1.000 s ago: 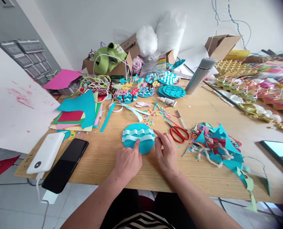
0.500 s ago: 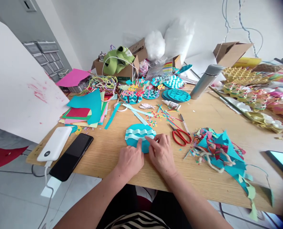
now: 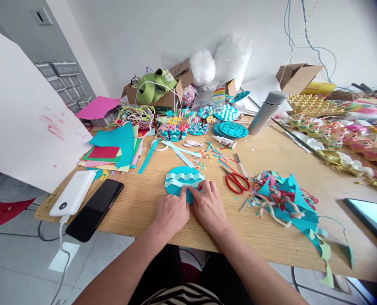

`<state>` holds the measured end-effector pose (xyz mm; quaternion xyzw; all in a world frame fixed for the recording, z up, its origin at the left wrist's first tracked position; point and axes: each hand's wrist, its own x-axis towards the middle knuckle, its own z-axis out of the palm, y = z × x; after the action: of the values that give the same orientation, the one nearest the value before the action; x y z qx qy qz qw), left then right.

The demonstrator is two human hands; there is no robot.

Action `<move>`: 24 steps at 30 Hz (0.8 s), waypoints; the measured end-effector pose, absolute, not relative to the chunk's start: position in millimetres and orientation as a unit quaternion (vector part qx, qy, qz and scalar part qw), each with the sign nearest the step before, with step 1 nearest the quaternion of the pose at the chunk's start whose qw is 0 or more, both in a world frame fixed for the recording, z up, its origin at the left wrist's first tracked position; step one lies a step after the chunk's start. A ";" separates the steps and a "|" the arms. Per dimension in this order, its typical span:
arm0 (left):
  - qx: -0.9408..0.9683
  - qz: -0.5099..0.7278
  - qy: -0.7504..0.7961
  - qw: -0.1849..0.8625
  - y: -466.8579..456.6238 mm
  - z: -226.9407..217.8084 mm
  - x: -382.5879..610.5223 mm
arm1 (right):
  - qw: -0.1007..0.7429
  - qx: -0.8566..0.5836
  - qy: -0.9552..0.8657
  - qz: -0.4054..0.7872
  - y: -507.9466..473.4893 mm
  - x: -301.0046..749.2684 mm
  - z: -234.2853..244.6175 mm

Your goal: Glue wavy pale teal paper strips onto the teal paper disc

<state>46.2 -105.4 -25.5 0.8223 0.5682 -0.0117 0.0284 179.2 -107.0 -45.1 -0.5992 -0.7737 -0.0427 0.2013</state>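
Observation:
A round blue card disc [image 3: 173, 190] lies on the wooden table close in front of me. Two pale blue paper strips cross it: an upper wavy strip [image 3: 184, 176] and a lower paper strip [image 3: 176, 184]. My left hand [image 3: 173, 212] is closed but for the index finger, whose tip holds the lower strip down near its middle. My right hand [image 3: 209, 205], closed as well, has its index fingertip on the same strip just beside the left one. It covers the disc's right lower edge, and its thumb is mostly hidden.
Red-handled scissors [image 3: 237, 182] and a cutter knife [image 3: 241, 165] lie right of the disc, before a pile of paper scraps [image 3: 280, 197]. Behind are loose strips [image 3: 180, 154], a glue bottle [image 3: 225, 141] and a steel flask [image 3: 267, 112]. A phone [image 3: 95, 209] and power bank [image 3: 72, 192] lie left.
My right index fingertip has slid left and slightly down along the lower strip, close to the left fingertip. My left hand stays nearly in place. The view has shifted slightly.

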 end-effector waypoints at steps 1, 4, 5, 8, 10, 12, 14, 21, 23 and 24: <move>0.822 -0.011 0.568 0.029 -105.4 -25.2 46.3 | 0.204 -0.597 -0.775 -0.045 -106.9 179.3 -45.5; 0.823 -0.011 0.567 0.033 -105.3 -24.3 46.4 | 0.215 -0.587 -0.779 -0.055 -106.7 179.9 -46.7; 0.823 -0.013 0.566 0.035 -105.1 -24.0 46.5 | 0.218 -0.585 -0.779 -0.057 -106.6 180.1 -47.0; 0.823 -0.020 0.566 0.041 -104.7 -23.4 46.7 | 0.226 -0.582 -0.779 -0.056 -106.6 180.2 -47.7; 0.822 -0.023 0.568 0.041 -104.7 -23.3 46.8 | 0.235 -0.579 -0.779 -0.049 -106.5 180.3 -48.1; 0.820 -0.023 0.570 0.040 -104.9 -23.5 47.0 | 0.256 -0.573 -0.778 -0.038 -106.3 181.2 -48.6; 0.819 -0.021 0.572 0.043 -105.5 -23.8 47.1 | 0.300 -0.563 -0.769 -0.033 -105.8 183.4 -49.2; 0.804 -0.010 0.591 0.065 -106.3 -21.8 50.7 | 0.481 -0.566 -0.669 -0.036 -100.7 195.8 -49.1; 0.798 -0.004 0.599 0.070 -105.9 -19.7 53.4 | 0.500 -0.564 -0.656 -0.034 -100.0 196.7 -48.6; 0.795 -0.001 0.602 0.071 -105.8 -18.5 54.9 | 0.504 -0.563 -0.654 -0.033 -99.8 196.6 -48.5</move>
<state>54.9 -105.8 -18.5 0.7951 0.6023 -0.0013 0.0711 196.6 -99.8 -48.5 -0.5626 -0.6541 -0.0328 0.5045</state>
